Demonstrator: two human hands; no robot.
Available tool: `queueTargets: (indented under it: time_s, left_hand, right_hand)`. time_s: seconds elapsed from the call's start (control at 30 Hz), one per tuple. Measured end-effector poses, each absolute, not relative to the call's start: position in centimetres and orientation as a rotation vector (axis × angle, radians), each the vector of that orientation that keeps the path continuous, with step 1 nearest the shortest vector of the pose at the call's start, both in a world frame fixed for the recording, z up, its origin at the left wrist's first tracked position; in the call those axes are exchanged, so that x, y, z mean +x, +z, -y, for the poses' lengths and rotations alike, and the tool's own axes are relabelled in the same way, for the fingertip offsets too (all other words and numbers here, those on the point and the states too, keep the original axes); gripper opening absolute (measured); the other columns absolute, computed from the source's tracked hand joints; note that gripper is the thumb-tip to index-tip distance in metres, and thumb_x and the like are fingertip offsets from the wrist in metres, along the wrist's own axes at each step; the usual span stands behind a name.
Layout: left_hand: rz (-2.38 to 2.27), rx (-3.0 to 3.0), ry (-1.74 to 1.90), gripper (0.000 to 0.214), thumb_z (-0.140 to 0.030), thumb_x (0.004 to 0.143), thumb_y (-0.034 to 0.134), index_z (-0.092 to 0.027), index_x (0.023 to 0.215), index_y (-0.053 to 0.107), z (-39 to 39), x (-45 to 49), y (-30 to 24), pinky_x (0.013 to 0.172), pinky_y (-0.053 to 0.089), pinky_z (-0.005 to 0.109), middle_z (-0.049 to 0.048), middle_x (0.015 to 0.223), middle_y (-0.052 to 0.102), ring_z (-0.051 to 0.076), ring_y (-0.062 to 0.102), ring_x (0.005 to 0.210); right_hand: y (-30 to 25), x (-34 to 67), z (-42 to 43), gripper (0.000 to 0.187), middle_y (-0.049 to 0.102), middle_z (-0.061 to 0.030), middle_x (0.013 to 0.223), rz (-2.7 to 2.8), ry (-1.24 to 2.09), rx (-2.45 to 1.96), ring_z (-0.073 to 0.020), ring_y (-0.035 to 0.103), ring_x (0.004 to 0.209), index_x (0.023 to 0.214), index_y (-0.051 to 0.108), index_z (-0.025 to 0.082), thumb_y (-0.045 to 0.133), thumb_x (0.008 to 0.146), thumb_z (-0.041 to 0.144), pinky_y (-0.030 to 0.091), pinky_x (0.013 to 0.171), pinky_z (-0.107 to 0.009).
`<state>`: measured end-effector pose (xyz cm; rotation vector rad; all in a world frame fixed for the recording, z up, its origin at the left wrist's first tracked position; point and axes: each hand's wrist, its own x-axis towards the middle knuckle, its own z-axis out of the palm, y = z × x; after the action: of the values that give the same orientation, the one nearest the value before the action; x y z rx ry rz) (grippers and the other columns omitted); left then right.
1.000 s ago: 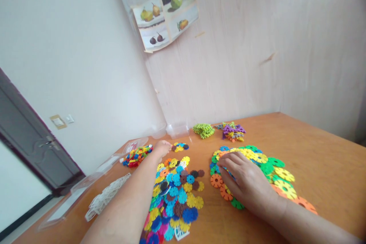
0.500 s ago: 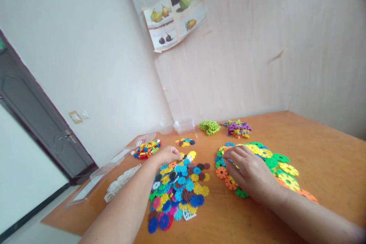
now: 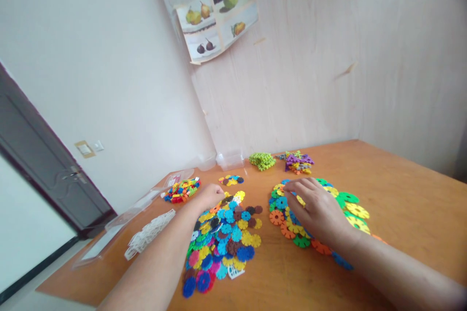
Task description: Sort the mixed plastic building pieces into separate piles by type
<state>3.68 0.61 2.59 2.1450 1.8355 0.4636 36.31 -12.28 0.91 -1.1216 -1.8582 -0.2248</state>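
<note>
My left hand (image 3: pixel 212 196) is closed at the far left edge of a heap of small notched plastic discs (image 3: pixel 225 233) in blue, yellow, brown, green and pink. Its fingertips are turned away, so anything in them is hidden. My right hand (image 3: pixel 316 209) arches over a second heap of larger notched discs (image 3: pixel 277 217) in orange, green, yellow and blue. Those fingers are bent downward and held together, and what they grip, if anything, does not show. A white lattice piece (image 3: pixel 235 272) lies at the near edge of the small-disc heap.
Behind my left hand lie a few small discs (image 3: pixel 230 181) and a pile of coloured building blocks (image 3: pixel 181 189). White lattice pieces (image 3: pixel 149 233) and clear plastic lids (image 3: pixel 105 240) lie left. Green pieces (image 3: pixel 261 161), purple pieces (image 3: pixel 298 160) and a clear box (image 3: pixel 229 159) line the back.
The whole view has shifted a little. My right hand has moved slightly away across the larger discs, uncovering orange and blue ones below the wrist. My left hand has drawn slightly left.
</note>
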Motion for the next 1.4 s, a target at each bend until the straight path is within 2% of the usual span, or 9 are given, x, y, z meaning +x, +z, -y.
queueTargets:
  time_s: [0.23,0.43,0.67,0.9,1.07,1.23,1.4]
  left_hand:
    - [-1.94,2.245,0.72,0.016,-0.027,0.075,0.055,-0.018,0.067,0.065,-0.3,5.2,3.7,0.055,0.032,0.023,0.0005,0.064,0.063,0.014,0.054,0.061]
    - [-1.612,2.015,0.958,0.022,-0.033,0.078,0.055,-0.015,0.081,0.068,1.3,11.2,4.8,0.061,0.038,0.022,0.0,0.072,0.065,0.013,0.053,0.065]
    - [-1.283,1.87,0.903,0.018,-0.029,0.074,0.061,-0.013,0.079,0.067,3.3,19.3,4.4,0.065,0.042,0.023,0.0029,0.074,0.066,0.012,0.054,0.067]
    - [-1.165,1.767,0.782,0.016,-0.025,0.072,0.063,-0.012,0.078,0.069,4.6,25.0,3.2,0.056,0.039,0.022,0.0027,0.068,0.065,0.01,0.051,0.059]
    - [-1.182,1.818,0.767,0.015,-0.023,0.072,0.062,-0.012,0.076,0.071,4.6,26.2,2.2,0.054,0.038,0.022,0.0053,0.069,0.067,0.011,0.051,0.058]
    - [-1.203,1.816,0.789,0.02,-0.025,0.073,0.062,-0.013,0.084,0.073,4.3,25.9,1.9,0.057,0.04,0.023,0.0067,0.077,0.07,0.013,0.055,0.063]
    - [-1.164,1.8,0.793,0.02,-0.023,0.071,0.062,-0.013,0.084,0.073,4.2,25.3,1.6,0.061,0.043,0.024,0.0065,0.079,0.071,0.013,0.057,0.066]
  right_hand:
    - [1.2,36.9,11.8,0.02,0.069,-0.0066,0.095,1.62,-0.086,-1.23,-0.0234,0.06,0.095,0.095,0.067,0.021,0.05,0.09,0.031,0.046,0.085,-0.039]
    - [1.7,37.6,11.1,0.032,0.07,-0.0065,0.101,1.23,0.242,-1.318,-0.0206,0.064,0.081,0.104,0.068,0.022,0.053,0.086,0.043,0.05,0.076,-0.036]
    - [2.3,38.9,10.5,0.04,0.07,-0.0105,0.106,1.027,0.275,-1.26,-0.0221,0.066,0.083,0.112,0.064,0.019,0.057,0.083,0.046,0.05,0.076,-0.036]
    - [1.5,39.8,9.6,0.04,0.072,-0.0109,0.105,1.006,0.266,-1.298,-0.0259,0.065,0.097,0.107,0.067,0.018,0.054,0.084,0.048,0.048,0.086,-0.039]
    - [0.8,40.0,9.0,0.041,0.071,-0.0107,0.104,1.045,0.241,-1.321,-0.0265,0.063,0.1,0.106,0.067,0.018,0.05,0.085,0.049,0.046,0.088,-0.04]
    - [0.6,39.7,9.0,0.042,0.071,-0.0099,0.103,1.087,0.232,-1.325,-0.0253,0.063,0.099,0.109,0.066,0.019,0.047,0.086,0.048,0.046,0.09,-0.041]
    - [0.3,39.6,8.9,0.04,0.071,-0.0096,0.099,1.143,0.216,-1.352,-0.0259,0.063,0.093,0.105,0.067,0.019,0.046,0.087,0.047,0.048,0.084,-0.04]
